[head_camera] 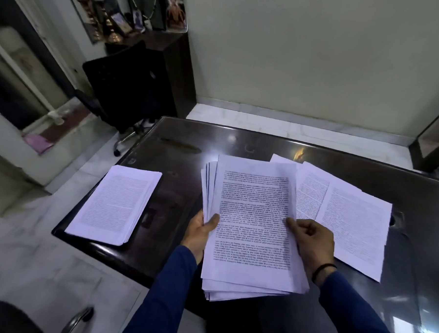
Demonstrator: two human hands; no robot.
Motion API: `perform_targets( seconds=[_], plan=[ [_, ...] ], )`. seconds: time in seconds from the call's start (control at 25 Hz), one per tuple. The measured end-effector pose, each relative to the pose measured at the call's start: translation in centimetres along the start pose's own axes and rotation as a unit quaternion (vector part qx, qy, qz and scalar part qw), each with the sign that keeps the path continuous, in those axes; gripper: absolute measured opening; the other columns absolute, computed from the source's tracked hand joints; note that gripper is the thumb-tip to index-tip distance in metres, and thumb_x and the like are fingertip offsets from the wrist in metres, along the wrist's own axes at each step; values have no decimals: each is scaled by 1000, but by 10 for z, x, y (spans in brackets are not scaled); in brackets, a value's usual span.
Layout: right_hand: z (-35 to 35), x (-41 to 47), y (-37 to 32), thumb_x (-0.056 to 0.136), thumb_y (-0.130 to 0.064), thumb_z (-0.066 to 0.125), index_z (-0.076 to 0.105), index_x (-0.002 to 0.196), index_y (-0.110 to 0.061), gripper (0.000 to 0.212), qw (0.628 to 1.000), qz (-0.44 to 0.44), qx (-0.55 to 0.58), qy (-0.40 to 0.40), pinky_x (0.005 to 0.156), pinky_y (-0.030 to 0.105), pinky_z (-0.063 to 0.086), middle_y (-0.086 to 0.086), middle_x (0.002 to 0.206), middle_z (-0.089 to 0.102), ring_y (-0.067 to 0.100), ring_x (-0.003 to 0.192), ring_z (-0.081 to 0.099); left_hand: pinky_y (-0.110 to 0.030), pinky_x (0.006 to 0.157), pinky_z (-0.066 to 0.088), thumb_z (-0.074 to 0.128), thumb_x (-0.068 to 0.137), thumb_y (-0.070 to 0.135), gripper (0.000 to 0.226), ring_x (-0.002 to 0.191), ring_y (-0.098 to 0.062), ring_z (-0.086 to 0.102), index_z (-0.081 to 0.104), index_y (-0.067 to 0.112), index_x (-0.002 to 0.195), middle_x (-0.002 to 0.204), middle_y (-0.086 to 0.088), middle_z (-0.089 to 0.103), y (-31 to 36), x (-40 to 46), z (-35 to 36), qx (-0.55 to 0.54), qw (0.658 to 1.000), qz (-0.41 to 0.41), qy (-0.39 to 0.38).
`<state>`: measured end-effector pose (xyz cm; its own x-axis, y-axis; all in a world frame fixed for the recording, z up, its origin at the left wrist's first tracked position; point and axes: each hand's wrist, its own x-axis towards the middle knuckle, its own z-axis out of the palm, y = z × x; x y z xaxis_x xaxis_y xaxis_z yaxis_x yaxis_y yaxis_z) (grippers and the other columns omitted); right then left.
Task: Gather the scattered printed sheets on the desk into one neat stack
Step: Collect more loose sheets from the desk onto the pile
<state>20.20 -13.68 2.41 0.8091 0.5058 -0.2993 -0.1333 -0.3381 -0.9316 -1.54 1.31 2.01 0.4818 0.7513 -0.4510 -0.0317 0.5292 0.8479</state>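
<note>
In the head view, both hands hold a thick, uneven bundle of printed sheets (pixel 253 219) at frame centre, above the glossy dark desk (pixel 181 189). The left hand (pixel 201 229) grips its left edge, thumb on top; the right hand (pixel 311 238) pinches the right edge, fingers curled. A squared stack (pixel 114 203) lies at left on the desk; loose overlapping pages (pixel 348 219) fan out at right.

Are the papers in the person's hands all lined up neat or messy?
Messy. The held bundle of white printed sheets is fanned: edges stick out at its upper left and bottom.
</note>
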Motion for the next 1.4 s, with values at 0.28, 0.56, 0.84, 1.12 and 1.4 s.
perform_targets(
  seconds=[0.28, 0.56, 0.84, 1.12, 1.4],
  plan=[
    [-6, -5, -13, 73, -42, 84, 77, 77, -13, 30, 998, 8, -4, -59, 78, 47, 62, 4, 79, 77, 29, 81, 73, -56, 99, 50, 61, 96, 24, 37, 113, -36, 66, 60, 12, 130, 124, -13, 70, -3, -5, -1, -43, 999, 5, 14],
    [-14, 0, -22, 90, -39, 69, 77, 83, -8, 33, 995, -12, -34, -89, 78, 47, 61, 10, 83, 77, 34, 83, 73, -51, 96, 54, 60, 97, 20, 28, 108, -33, 69, 63, 12, 124, 118, -10, 73, 4, -8, -7, -22, 997, 28, 62],
    [-36, 12, -35, 96, -26, 63, 71, 92, 1, 28, 996, 0, 49, -79, 48, 22, 54, 3, 70, 74, 11, 54, 68, -49, 95, 53, 60, 98, 21, 23, 104, -30, 69, 64, 18, 120, 115, -10, 73, 14, -4, -38, -45, 990, 42, 129],
    [-29, 18, -30, 96, -29, 61, 72, 96, -1, 30, 992, 20, 60, -106, 71, 39, 61, 11, 89, 77, 29, 78, 74, -53, 101, 49, 60, 98, 22, 20, 111, -29, 67, 65, 26, 117, 117, -5, 73, 10, 4, -38, -20, 992, 41, 120],
    [-65, 44, -34, 101, -24, 53, 66, 105, -10, 19, 993, -9, -81, 80, 80, 35, 44, 11, 102, 68, 28, 88, 59, -44, 101, 48, 62, 95, 40, 43, 115, -29, 63, 58, 21, 133, 122, -1, 68, 61, -13, -88, 122, 968, 116, 185]
  ],
)
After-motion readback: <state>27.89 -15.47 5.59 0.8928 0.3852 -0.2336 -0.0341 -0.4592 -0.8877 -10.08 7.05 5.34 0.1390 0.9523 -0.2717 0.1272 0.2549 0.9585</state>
